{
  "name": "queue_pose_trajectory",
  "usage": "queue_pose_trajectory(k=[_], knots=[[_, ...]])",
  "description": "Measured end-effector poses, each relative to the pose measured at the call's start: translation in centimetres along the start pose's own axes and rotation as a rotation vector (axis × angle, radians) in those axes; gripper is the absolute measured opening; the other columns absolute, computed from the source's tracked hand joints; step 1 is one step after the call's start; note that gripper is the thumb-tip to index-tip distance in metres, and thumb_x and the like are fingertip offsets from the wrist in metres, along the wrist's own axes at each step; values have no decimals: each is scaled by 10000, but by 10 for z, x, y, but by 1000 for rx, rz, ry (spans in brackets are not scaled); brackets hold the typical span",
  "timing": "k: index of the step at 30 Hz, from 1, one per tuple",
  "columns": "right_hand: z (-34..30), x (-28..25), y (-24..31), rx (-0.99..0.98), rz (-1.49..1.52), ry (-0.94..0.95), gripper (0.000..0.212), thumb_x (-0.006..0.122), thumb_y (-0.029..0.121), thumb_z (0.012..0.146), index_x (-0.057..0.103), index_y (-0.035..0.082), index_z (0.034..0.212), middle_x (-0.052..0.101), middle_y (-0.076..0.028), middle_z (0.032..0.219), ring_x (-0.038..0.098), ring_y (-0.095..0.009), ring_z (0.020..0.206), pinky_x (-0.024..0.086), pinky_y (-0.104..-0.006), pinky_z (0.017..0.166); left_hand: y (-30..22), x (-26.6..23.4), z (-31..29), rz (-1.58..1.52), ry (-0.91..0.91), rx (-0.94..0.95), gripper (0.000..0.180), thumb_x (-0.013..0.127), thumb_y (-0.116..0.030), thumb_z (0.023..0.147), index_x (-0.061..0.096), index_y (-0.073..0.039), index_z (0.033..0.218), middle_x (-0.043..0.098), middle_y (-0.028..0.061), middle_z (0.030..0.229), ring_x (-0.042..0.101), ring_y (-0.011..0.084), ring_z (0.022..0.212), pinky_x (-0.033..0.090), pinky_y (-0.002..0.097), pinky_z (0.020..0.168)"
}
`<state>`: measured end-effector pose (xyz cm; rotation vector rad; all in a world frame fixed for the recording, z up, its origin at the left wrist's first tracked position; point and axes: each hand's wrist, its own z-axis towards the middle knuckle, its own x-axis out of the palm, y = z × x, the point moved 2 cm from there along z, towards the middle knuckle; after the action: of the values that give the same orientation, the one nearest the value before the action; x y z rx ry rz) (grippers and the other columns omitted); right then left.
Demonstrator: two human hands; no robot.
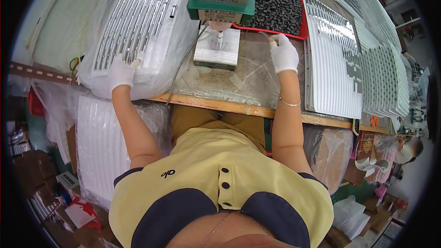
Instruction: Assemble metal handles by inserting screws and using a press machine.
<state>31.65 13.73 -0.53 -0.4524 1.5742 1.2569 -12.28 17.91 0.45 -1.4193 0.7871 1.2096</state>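
Note:
My left hand, in a white glove, rests at the near end of a plastic-wrapped white tray. Its thumb and fingers are apart and touch the ends of shiny metal tubes lying in rows there. My right hand, also gloved, is raised by the near edge of a red tray full of small black pieces. Its thumb and fingertips are pinched together; what sits between them is too small to make out. Between my hands stands a green press above a pale metal block.
White ribbed racks stand to the right, one partly filled with shiny pieces. Wrapped white ribbed stock sits below the table on the left. A wooden edge runs along the table's front. Another person is at the far right.

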Motion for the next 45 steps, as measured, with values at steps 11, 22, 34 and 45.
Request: queue_pose_trajectory(k=[11, 22, 34, 45], knots=[[76, 11, 19, -154, -306, 202, 184, 580, 296, 867, 685, 182, 967, 677, -94, 960, 646, -305, 898, 503, -404, 756, -1, 3, -2, -125, 27, -18, 296, 686, -202, 748, 646, 2, 960, 670, 183, 856, 644, 317, 795, 485, 376, 729], [21, -18, 19, -273, 67, 54, 119, 614, 166, 817, 690, 114, 892, 677, -110, 889, 644, -293, 813, 501, -371, 741, -140, -2, -76, -770, 385, 419, 224, 628, -153, 851, 594, -51, 1048, 638, 119, 857, 628, 196, 709, 479, 337, 645], [-47, -69, 47, -536, 58, 81, 92, 647, 83, 782, 669, 67, 870, 647, -86, 821, 617, -258, 779, 484, -327, 742, -191, 87, -99, -1070, 410, 503, 234, 687, -70, 802, 593, -10, 1008, 660, 78, 914, 614, 148, 819, 476, 273, 742], [-25, -75, 29, -467, -12, 127, 137, 574, 200, 828, 656, 107, 887, 660, -131, 875, 634, -312, 856, 494, -413, 767, -195, 92, -105, -1130, 474, 391, 215, 678, -48, 806, 596, -2, 999, 654, 72, 916, 600, 124, 828, 471, 253, 750]])
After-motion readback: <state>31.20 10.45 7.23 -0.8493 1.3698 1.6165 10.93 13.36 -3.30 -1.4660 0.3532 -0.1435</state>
